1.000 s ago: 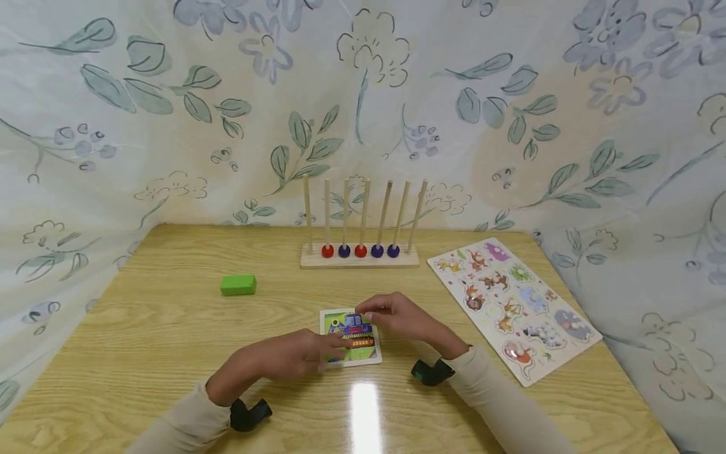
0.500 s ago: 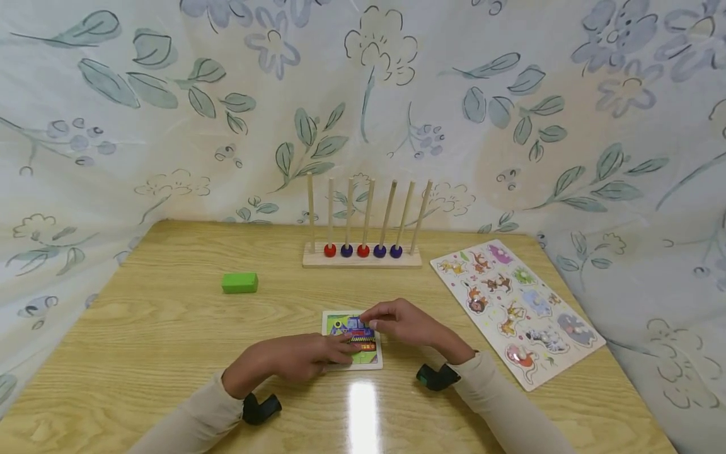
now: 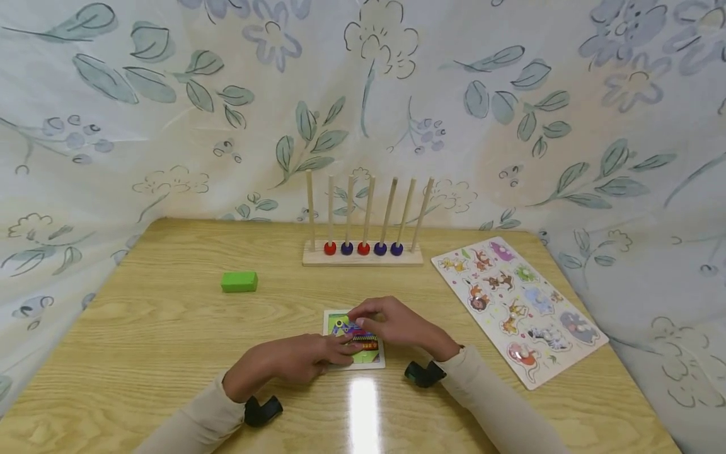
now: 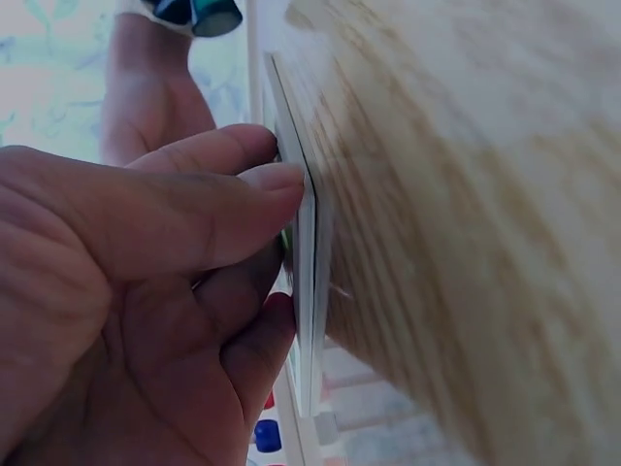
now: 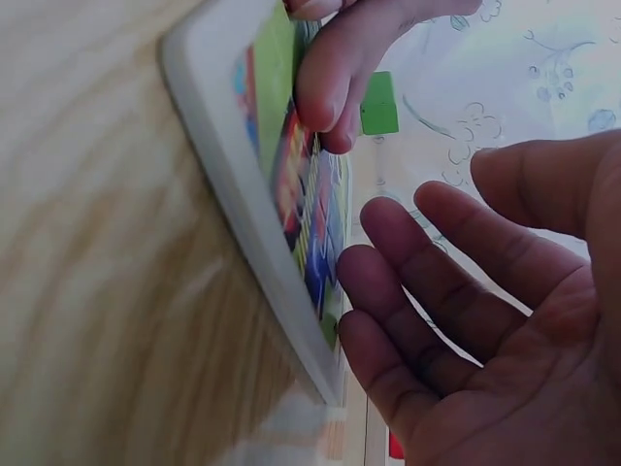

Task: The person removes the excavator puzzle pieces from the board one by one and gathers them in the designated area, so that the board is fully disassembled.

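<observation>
A small square picture puzzle [image 3: 371,357] with a white frame and a blue digger on green lies flat on the table. My left hand [image 3: 306,356] rests its fingers on the picture from the left. In the left wrist view its thumb [image 4: 277,180] lies at the edge of the board [image 4: 309,262]. Over the puzzle's upper right part is my right hand [image 3: 397,321], its fingers loosely bent and hiding some of the picture. The right wrist view shows those fingertips [image 5: 354,267] close to the picture's surface, with nothing pinched between fingers and thumb.
A wooden peg stand [image 3: 363,258] with red and blue beads stands at the back. On the left lies a green block [image 3: 239,282]. An animal peg puzzle board [image 3: 518,312] lies at the right. Behind the table [image 3: 170,302] hangs a flowered cloth [image 3: 255,139].
My left hand has moved right, bringing its fingers further over the picture. The right hand has slid a little left across the puzzle's upper part. The head view has shifted slightly.
</observation>
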`<state>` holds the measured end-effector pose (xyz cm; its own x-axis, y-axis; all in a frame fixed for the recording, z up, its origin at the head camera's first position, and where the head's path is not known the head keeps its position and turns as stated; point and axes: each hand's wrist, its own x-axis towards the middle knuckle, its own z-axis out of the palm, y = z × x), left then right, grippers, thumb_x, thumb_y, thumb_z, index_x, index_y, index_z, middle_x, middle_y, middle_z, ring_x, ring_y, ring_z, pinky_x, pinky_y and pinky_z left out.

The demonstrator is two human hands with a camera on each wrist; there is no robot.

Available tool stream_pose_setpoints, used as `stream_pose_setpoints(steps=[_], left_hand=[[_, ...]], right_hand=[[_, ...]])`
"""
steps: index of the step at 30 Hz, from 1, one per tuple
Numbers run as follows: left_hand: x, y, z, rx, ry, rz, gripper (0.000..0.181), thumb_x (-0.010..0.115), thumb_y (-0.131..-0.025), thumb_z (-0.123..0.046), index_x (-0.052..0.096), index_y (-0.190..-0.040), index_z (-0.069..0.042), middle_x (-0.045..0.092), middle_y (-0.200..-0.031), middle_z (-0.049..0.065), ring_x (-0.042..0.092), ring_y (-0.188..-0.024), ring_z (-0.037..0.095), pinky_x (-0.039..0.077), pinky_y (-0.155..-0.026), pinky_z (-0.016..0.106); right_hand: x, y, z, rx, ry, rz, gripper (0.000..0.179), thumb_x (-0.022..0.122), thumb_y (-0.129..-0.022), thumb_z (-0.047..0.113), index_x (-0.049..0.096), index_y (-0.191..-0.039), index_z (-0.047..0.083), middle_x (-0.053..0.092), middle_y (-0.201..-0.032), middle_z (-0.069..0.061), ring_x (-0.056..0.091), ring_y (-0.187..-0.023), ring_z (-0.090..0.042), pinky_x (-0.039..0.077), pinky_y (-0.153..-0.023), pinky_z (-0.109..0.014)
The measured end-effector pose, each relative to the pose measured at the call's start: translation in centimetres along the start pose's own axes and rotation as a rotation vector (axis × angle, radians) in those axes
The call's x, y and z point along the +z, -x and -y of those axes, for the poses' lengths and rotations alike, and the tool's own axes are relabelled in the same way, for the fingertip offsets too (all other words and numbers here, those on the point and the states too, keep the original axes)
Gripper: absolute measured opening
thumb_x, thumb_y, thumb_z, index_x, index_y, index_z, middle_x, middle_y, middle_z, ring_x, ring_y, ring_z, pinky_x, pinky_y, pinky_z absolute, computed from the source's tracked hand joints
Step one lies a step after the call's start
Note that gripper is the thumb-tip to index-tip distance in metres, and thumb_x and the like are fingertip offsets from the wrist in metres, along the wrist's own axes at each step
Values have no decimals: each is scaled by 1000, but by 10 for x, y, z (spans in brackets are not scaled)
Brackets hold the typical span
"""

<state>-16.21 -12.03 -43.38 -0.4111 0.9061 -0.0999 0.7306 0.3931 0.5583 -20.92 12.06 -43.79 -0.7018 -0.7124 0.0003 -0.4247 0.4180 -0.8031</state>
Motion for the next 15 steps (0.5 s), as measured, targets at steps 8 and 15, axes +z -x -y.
stream_pose_setpoints(steps=[8, 15], left_hand=[[0, 1, -2, -13, -11, 4, 49, 45, -95, 12, 52, -140, -6, 37, -152, 8, 29, -141, 25, 29, -111, 37], [1, 3, -3, 30, -50, -31, 49, 43, -95, 13, 52, -140, -3, 40, -150, 11, 33, -139, 27, 34, -109, 36]], right_hand=[[4, -20, -1, -71, 105, 10, 26, 53, -101, 12, 69, -120, 5, 67, -115, 0, 61, -105, -11, 50, -89, -30], [7, -31, 2, -107, 226, 21, 24, 53, -99, 9, 73, -114, 7, 66, -105, 2, 60, -87, -7, 50, -75, -25]])
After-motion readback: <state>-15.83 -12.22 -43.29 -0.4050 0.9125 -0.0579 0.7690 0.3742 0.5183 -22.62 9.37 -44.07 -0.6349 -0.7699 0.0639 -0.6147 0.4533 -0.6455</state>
